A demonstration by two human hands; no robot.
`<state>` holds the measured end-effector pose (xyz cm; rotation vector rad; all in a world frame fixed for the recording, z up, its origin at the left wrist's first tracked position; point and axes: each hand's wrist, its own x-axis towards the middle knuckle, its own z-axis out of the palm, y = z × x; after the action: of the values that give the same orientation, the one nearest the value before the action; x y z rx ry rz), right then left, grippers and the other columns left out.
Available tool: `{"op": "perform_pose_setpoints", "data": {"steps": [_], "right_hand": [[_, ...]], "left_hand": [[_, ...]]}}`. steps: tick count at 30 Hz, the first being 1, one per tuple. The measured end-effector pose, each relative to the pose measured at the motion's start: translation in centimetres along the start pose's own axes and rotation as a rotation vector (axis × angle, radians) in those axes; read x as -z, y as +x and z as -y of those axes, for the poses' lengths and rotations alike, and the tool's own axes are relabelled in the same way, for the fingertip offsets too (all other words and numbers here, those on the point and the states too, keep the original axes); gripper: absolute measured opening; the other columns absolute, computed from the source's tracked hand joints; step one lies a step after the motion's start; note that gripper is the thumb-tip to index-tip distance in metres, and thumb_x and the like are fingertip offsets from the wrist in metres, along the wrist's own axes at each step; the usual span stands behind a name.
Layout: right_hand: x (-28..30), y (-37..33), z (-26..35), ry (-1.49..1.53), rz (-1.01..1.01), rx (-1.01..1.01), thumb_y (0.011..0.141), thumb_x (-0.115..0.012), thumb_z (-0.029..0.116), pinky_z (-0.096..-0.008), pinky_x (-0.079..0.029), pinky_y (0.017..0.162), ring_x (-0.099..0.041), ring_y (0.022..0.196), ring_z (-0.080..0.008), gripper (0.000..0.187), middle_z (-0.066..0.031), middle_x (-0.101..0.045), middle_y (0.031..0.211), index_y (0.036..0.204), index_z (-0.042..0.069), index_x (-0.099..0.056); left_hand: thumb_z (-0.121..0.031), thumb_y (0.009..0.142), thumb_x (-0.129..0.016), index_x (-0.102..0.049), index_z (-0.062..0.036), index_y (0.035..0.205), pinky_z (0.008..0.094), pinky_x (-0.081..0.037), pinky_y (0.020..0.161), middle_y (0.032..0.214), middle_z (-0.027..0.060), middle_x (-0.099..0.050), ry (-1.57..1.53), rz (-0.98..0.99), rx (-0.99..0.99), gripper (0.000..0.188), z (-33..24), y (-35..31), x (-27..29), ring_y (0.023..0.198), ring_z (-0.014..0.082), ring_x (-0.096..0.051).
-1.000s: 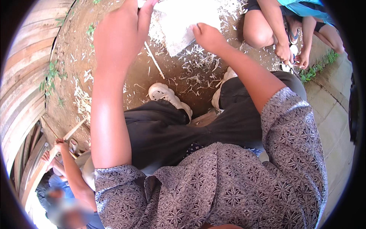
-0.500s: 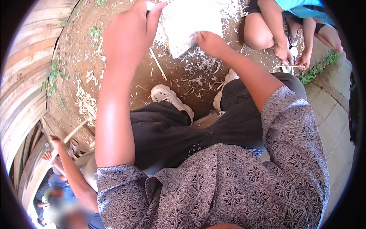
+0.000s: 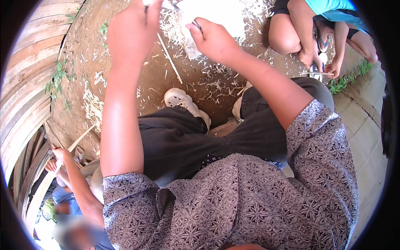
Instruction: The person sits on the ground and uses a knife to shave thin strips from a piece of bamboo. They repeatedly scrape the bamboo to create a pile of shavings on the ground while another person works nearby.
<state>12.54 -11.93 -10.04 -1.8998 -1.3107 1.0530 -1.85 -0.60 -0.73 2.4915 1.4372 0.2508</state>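
Observation:
My left hand is raised at the top edge of the view, fingers closed. A pale, shiny piece shows at its fingertips, partly cut off by the frame, so its kind is unclear. Lower and to the right, my right hand is closed too, the thumb pressed against the fingers. A thin, dark, metallic-looking piece peeks out of that grip; the rest is hidden. Beyond both hands lies a glaring white sheet-like patch, overexposed, on the ground between scattered shavings.
Pale shavings and a thin strip lie on brown soil before my shoes. A plank wall curves along the left. At right, another person's hands hold a thin stick; at lower left, someone handles a long pale strip.
My right hand has moved left and slightly nearer me, closer to my left hand. The left hand has shifted slightly left and up. At lower left, the other person's long strip has shifted.

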Motion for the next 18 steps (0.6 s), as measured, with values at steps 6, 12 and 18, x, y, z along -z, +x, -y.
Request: {"op": "perform_pose_setpoints", "data": {"steps": [6,12,18], "right_hand": [[0.0,0.1,-2.3,-0.012,0.063,0.045,0.107,-0.047,0.039,-0.0438,-0.052,0.064,-0.063,0.061,-0.0315,0.041,-0.0151,-0.062,0.067,0.095,0.002,-0.062],[1.3,-0.7,-0.3,0.589,0.412,-0.330,0.108,-0.046,0.046,-0.0260,-0.038,0.041,-0.043,0.045,-0.0078,0.041,0.0050,-0.047,0.064,0.090,0.010,-0.052],[1.5,-0.3,1.4,0.297,0.083,0.001,0.107,-0.051,0.041,-0.0335,-0.043,0.057,-0.047,0.056,-0.0135,0.043,-0.0022,-0.051,0.063,0.088,0.003,-0.058]], "left_hand": [[-0.056,0.105,-0.048,-0.067,-0.0031,0.090,0.0440,-0.051,0.068,0.071,0.0170,-0.067,0.020,-0.016,0.064,0.058,2.4,0.6,-0.7,0.069,0.0356,-0.067],[-0.055,0.105,-0.048,-0.067,-0.0029,0.092,0.0433,-0.050,0.066,0.069,0.0167,-0.066,-0.038,-0.030,0.074,0.057,2.5,0.9,-0.9,0.067,0.0323,-0.066],[-0.051,0.103,-0.056,-0.069,-0.0077,0.089,0.0432,-0.050,0.059,0.064,0.0137,-0.065,-0.055,-0.063,-0.017,0.048,0.9,0.4,-0.9,0.061,0.0336,-0.066]]}}
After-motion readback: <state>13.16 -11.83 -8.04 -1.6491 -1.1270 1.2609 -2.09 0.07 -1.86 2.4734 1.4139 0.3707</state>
